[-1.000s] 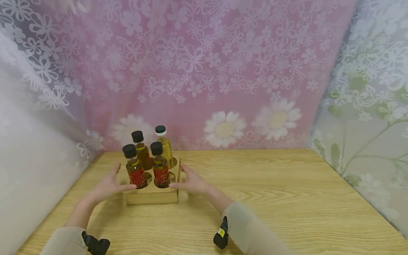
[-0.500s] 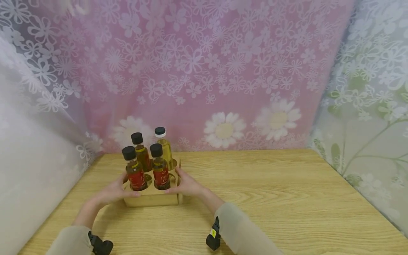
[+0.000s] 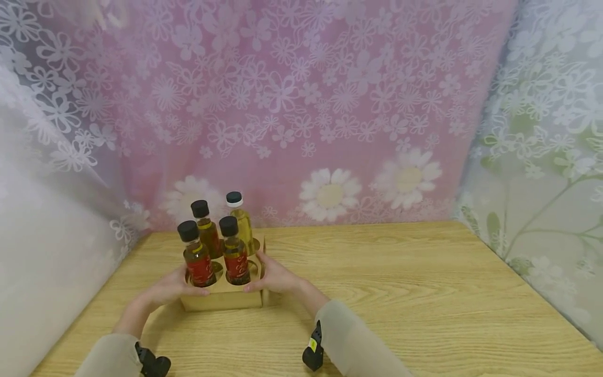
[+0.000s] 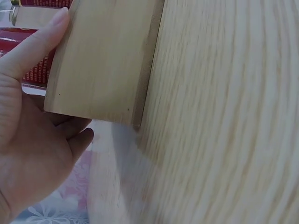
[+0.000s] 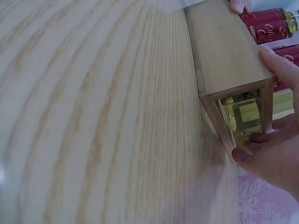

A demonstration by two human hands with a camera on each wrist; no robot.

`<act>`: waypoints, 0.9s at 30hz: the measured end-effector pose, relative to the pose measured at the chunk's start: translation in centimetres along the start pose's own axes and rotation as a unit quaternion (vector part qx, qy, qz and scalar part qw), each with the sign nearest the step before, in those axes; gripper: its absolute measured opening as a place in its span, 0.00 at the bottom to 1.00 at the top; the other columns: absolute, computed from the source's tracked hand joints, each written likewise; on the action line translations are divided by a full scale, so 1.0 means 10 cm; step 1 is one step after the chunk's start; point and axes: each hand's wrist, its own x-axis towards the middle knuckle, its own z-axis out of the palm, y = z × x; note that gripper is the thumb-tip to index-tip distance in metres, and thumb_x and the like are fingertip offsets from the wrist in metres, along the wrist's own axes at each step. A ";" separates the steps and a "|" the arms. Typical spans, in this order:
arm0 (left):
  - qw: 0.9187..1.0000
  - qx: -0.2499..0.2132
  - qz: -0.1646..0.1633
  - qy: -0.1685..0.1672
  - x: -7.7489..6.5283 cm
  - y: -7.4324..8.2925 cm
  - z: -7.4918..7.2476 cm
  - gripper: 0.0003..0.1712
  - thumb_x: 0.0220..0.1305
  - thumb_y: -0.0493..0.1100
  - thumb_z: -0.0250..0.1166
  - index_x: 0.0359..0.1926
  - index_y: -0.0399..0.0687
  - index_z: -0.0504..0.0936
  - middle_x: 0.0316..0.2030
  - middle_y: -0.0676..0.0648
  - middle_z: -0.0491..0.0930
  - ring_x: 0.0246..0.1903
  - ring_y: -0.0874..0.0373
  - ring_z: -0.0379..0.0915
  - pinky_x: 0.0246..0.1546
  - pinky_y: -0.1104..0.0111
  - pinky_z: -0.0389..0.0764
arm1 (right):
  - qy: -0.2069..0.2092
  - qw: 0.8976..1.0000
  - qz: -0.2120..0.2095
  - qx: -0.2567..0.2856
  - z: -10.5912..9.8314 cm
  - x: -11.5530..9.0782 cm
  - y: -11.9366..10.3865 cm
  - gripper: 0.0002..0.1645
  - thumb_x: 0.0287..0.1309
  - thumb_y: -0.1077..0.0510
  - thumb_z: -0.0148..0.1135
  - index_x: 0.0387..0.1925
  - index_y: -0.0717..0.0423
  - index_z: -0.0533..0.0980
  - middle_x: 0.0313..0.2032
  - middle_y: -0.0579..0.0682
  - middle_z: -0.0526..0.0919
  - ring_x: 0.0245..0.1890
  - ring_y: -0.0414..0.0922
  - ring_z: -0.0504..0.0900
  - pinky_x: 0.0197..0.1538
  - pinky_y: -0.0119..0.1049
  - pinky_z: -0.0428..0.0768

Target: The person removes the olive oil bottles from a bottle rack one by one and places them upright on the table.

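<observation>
- Left of centre in the head view, a pale wooden box-shaped rack with round holes [image 3: 221, 301] sits between both hands; its back right corner is near the pink floral cloth [image 3: 301, 104].
- At its left end, the left hand [image 3: 171, 289] grips the rack, thumb along the top front edge.
- At its right end, the right hand [image 3: 275, 276] holds it, thumb on top, fingers at the open side.
- Right of the rack, the wood-grain tabletop [image 3: 400, 293] stretches wide toward the white floral cloth [image 3: 556, 157]; to the left, the margin is narrower.
- Upright in the holes stand three black-capped, red-labelled glass bottles [image 3: 235, 264] and, back right, one yellow-filled bottle [image 3: 243, 225].
- Upper right in the right wrist view, "Oli" reads on a red label; smaller print is illegible.
</observation>
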 end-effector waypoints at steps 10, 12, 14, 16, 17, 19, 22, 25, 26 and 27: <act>1.000 0.016 0.012 0.019 -0.01 -0.02 0.03 0.50 0.50 0.45 0.72 0.65 0.29 0.54 0.61 0.30 0.62 0.62 0.31 0.52 0.56 0.38 0.56 | 0.014 1.000 0.019 -0.003 0.03 0.03 0.00 0.62 0.44 0.56 0.74 0.71 0.64 0.44 0.70 0.59 0.49 0.69 0.54 0.49 0.66 0.50 0.53; 0.999 0.017 0.022 0.021 0.00 -0.03 0.03 0.49 0.50 0.44 0.72 0.65 0.28 0.54 0.61 0.29 0.62 0.62 0.31 0.52 0.56 0.38 0.56 | 0.017 1.000 0.024 0.000 0.04 0.03 0.00 0.62 0.44 0.56 0.74 0.71 0.64 0.44 0.70 0.59 0.49 0.69 0.55 0.49 0.66 0.50 0.54; 0.999 0.018 0.029 0.023 0.00 -0.03 0.03 0.50 0.50 0.44 0.72 0.65 0.27 0.54 0.60 0.29 0.62 0.61 0.31 0.53 0.55 0.38 0.57 | 0.018 0.999 0.026 0.000 0.04 0.04 0.00 0.62 0.43 0.56 0.74 0.71 0.64 0.44 0.70 0.58 0.49 0.69 0.55 0.50 0.66 0.50 0.54; 0.999 0.019 0.031 0.025 0.00 -0.02 0.03 0.50 0.50 0.44 0.72 0.65 0.26 0.54 0.60 0.29 0.62 0.61 0.31 0.53 0.55 0.38 0.57 | 0.021 0.999 0.026 -0.001 0.04 0.04 -0.01 0.62 0.44 0.56 0.74 0.71 0.64 0.44 0.70 0.58 0.49 0.69 0.55 0.50 0.66 0.50 0.54; 0.999 0.019 0.029 0.027 0.00 -0.02 0.03 0.50 0.49 0.43 0.72 0.65 0.26 0.54 0.60 0.29 0.62 0.61 0.31 0.53 0.55 0.38 0.57 | 0.022 0.999 0.026 -0.001 0.04 0.04 -0.01 0.62 0.44 0.56 0.74 0.71 0.64 0.44 0.70 0.58 0.49 0.69 0.55 0.50 0.66 0.50 0.54; 0.999 0.020 0.028 0.029 0.00 -0.02 0.03 0.49 0.49 0.43 0.72 0.64 0.26 0.55 0.60 0.29 0.63 0.61 0.31 0.54 0.55 0.38 0.58 | 0.022 0.999 0.025 -0.001 0.04 0.03 -0.01 0.62 0.44 0.56 0.74 0.71 0.64 0.44 0.70 0.59 0.49 0.69 0.55 0.49 0.66 0.50 0.54; 0.999 0.018 0.025 0.032 0.00 -0.03 0.04 0.48 0.49 0.43 0.72 0.64 0.26 0.56 0.59 0.29 0.64 0.61 0.31 0.54 0.55 0.39 0.58 | 0.022 0.999 0.024 0.003 0.04 0.02 -0.01 0.62 0.44 0.57 0.74 0.71 0.65 0.44 0.70 0.59 0.48 0.69 0.55 0.49 0.66 0.51 0.53; 0.999 0.016 0.024 0.032 -0.01 -0.03 0.05 0.47 0.49 0.43 0.72 0.63 0.26 0.57 0.59 0.29 0.64 0.61 0.31 0.54 0.55 0.39 0.59 | 0.020 0.999 0.025 0.008 0.05 0.01 -0.02 0.62 0.44 0.57 0.74 0.71 0.65 0.44 0.70 0.59 0.49 0.69 0.56 0.49 0.66 0.51 0.53; 0.999 0.018 0.024 0.033 -0.01 -0.03 0.04 0.47 0.49 0.43 0.72 0.63 0.26 0.57 0.59 0.29 0.64 0.61 0.31 0.54 0.54 0.39 0.59 | 0.018 0.999 0.025 0.008 0.04 0.00 -0.03 0.62 0.44 0.57 0.74 0.71 0.65 0.44 0.70 0.59 0.49 0.69 0.56 0.49 0.66 0.51 0.54; 0.999 0.020 0.026 0.034 -0.01 -0.03 0.04 0.47 0.49 0.43 0.73 0.63 0.26 0.58 0.59 0.29 0.64 0.60 0.31 0.55 0.54 0.39 0.59 | 0.017 1.000 0.025 0.007 0.04 0.00 -0.03 0.62 0.45 0.57 0.74 0.71 0.65 0.43 0.70 0.59 0.48 0.69 0.56 0.49 0.66 0.51 0.54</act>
